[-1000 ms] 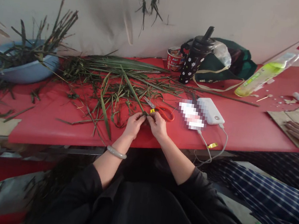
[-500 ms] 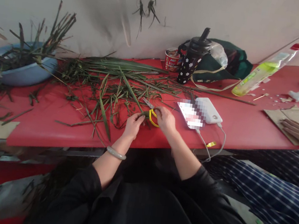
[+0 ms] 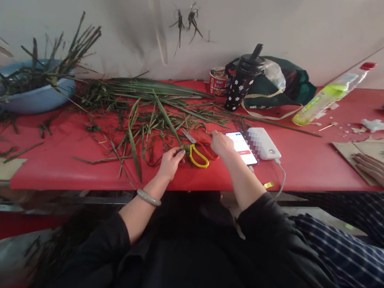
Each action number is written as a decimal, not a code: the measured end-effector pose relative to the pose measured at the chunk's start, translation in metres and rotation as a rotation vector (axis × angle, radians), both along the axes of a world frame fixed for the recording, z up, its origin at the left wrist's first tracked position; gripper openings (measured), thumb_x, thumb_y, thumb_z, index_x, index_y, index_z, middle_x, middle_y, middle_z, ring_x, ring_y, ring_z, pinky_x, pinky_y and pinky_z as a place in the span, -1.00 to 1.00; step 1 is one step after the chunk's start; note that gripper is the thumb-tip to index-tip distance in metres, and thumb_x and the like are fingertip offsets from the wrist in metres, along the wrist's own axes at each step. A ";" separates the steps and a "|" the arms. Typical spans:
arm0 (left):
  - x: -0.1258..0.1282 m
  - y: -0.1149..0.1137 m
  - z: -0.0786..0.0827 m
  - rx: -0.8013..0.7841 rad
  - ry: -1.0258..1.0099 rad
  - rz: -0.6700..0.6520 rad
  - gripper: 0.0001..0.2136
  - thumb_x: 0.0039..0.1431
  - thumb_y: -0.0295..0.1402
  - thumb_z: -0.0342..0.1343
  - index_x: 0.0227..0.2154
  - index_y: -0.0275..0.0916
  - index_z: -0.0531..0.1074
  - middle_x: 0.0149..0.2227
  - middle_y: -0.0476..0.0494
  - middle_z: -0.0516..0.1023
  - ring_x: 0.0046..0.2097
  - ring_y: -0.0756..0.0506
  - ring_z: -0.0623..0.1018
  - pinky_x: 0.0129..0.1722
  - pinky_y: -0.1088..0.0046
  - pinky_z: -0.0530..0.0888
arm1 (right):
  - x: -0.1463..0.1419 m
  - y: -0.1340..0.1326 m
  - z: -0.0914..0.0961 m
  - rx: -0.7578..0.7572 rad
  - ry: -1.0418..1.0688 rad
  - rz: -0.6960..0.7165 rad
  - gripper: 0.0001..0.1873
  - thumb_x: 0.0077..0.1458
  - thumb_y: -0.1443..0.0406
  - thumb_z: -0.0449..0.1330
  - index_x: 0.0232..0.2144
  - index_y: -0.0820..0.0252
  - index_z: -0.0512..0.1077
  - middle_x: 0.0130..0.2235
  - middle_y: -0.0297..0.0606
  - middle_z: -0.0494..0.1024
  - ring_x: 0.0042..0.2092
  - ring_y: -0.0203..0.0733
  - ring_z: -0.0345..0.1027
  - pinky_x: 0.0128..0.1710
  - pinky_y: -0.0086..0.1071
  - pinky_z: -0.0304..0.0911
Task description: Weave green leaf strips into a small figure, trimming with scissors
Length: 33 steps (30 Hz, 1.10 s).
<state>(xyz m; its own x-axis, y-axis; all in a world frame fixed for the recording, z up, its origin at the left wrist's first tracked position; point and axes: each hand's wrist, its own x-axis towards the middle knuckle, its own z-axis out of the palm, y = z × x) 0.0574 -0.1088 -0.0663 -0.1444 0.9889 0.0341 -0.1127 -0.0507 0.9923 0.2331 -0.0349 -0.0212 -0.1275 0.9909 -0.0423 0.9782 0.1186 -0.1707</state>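
Note:
My left hand is closed, thumb and fingers pinching a small green piece of folded leaf above the table's front part. Just right of it lies a pair of scissors with a yellow handle loop and a red one, the metal blades pointing up and left. My right hand is curled beside the lit phone, its fingertips toward the leaf strips. Whatever those fingers hold, if anything, is too small to make out. Loose green leaf strips spread beyond both hands.
A blue basin of leaf stalks stands at left. Along the wall are a paper cup, a black tumbler, a green bag and a bottle. A white power bank has a cable. Another person's hand rests at right.
My right hand has left the yellow scissor handle and moved right and slightly up, near the phone. The scissors' red loop now shows. My left hand keeps its pinch on the leaf piece.

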 end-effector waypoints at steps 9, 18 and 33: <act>0.000 0.003 -0.003 0.024 0.024 0.004 -0.78 -0.09 -0.23 0.12 -0.45 -0.30 0.41 -0.66 0.06 0.32 -0.57 0.08 0.30 -0.51 0.55 0.24 | -0.002 0.010 -0.003 -0.021 0.010 0.055 -0.68 0.08 0.27 -0.08 -0.18 0.21 0.37 -0.20 -0.05 0.49 -0.16 0.02 0.37 -0.27 -0.25 0.25; 0.001 0.004 -0.004 0.017 -0.028 0.003 -0.80 -0.10 -0.25 0.12 -0.46 -0.30 0.41 -0.63 0.06 0.32 -0.57 0.09 0.30 -0.53 0.57 0.24 | -0.012 -0.018 0.002 0.162 0.307 0.035 -0.73 0.08 0.25 -0.04 -0.20 0.15 0.36 -0.23 -0.18 0.51 -0.21 -0.12 0.38 -0.24 -0.33 0.22; 0.003 -0.002 0.006 -0.003 -0.036 -0.075 -0.81 -0.10 -0.26 0.12 -0.47 -0.29 0.42 -0.63 0.05 0.34 -0.57 0.09 0.31 -0.57 0.58 0.28 | -0.050 -0.068 -0.042 0.212 0.934 0.151 -0.79 0.04 0.25 0.01 -0.26 0.17 0.33 -0.34 -0.27 0.48 -0.34 -0.24 0.36 -0.31 -0.38 0.27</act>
<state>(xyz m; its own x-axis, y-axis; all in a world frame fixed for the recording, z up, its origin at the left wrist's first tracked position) 0.0600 -0.1104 -0.0607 -0.0707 0.9971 0.0269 -0.1522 -0.0374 0.9876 0.1828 -0.1029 -0.0632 -0.1458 0.9366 0.3186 0.4307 0.3500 -0.8319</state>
